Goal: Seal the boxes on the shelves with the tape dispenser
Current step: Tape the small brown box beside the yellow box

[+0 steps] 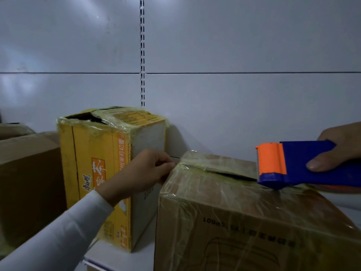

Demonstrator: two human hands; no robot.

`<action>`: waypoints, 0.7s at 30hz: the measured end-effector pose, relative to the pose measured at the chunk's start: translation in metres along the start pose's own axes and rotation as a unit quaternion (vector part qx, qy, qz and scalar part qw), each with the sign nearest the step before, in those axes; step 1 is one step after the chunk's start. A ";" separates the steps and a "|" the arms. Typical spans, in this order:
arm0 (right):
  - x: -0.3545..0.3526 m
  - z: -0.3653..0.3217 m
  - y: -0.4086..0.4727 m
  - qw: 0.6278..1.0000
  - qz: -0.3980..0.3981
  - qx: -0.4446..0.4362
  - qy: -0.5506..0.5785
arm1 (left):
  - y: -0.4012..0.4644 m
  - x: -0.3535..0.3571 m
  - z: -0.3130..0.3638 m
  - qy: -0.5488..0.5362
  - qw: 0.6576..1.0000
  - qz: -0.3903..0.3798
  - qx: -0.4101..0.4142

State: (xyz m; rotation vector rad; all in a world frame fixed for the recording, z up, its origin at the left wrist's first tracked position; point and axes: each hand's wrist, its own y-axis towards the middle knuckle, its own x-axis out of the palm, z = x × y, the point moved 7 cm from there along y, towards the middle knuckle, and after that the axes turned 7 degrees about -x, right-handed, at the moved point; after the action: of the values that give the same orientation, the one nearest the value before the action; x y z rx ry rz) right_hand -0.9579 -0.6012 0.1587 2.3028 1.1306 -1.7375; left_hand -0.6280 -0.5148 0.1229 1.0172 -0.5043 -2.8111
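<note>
A brown cardboard box point(234, 222) wrapped in clear tape stands on the shelf at the lower right; its top flaps gape along a dark seam. My right hand point(340, 151) grips the blue and orange tape dispenser point(293, 163), whose lower edge rests on the box top near the seam. My left hand point(144, 173) presses its curled fingertips on the box's upper left corner, where they seem to pinch the tape end. To the left stands a tall yellow box point(101, 173) with a torn, taped top.
A plain brown box point(27, 182) sits at the far left, another behind it. The white shelf edge point(117, 259) runs below the boxes. Grey back panels and a slotted upright point(142, 51) close the rear.
</note>
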 end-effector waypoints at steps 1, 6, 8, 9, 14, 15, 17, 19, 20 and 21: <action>0.002 0.001 0.001 1.000 0.001 0.003 0.020 | 0.003 -0.005 0.009 0.036 0.999 0.022 0.022; -0.010 0.003 -0.025 0.999 0.005 0.027 0.036 | 0.016 0.007 0.063 0.162 0.978 -0.006 0.128; -0.011 0.003 -0.038 0.998 0.017 0.037 0.037 | 0.023 0.035 0.071 0.212 0.965 -0.091 0.123; -0.009 -0.002 -0.043 0.998 0.021 0.037 0.041 | 0.025 0.049 0.070 0.228 0.958 -0.138 0.108; -0.001 -0.023 -0.053 0.998 0.027 0.030 0.054 | 0.030 0.071 0.053 0.270 0.929 -0.244 0.066; 0.000 -0.025 -0.054 0.997 0.030 0.033 0.057 | 0.031 0.072 0.052 0.278 0.925 -0.249 0.071; 0.001 -0.026 -0.057 0.997 0.038 0.040 0.059 | 0.030 0.075 0.053 0.288 0.917 -0.267 0.069; 0.003 -0.023 -0.059 0.996 0.041 0.046 0.068 | 0.030 0.077 0.054 0.287 0.914 -0.278 0.074; 0.004 -0.022 -0.061 0.995 0.041 0.050 0.075 | 0.031 0.077 0.054 0.286 0.913 -0.282 0.078; 0.003 -0.020 -0.063 0.995 0.039 0.052 0.081 | 0.031 0.077 0.054 0.280 0.914 -0.283 0.081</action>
State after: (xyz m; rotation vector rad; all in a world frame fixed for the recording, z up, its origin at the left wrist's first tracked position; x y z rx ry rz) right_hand -0.9771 -0.5442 0.1873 2.5540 0.9779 -1.6451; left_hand -0.7221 -0.5456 0.1267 2.2183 -0.4199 -2.7122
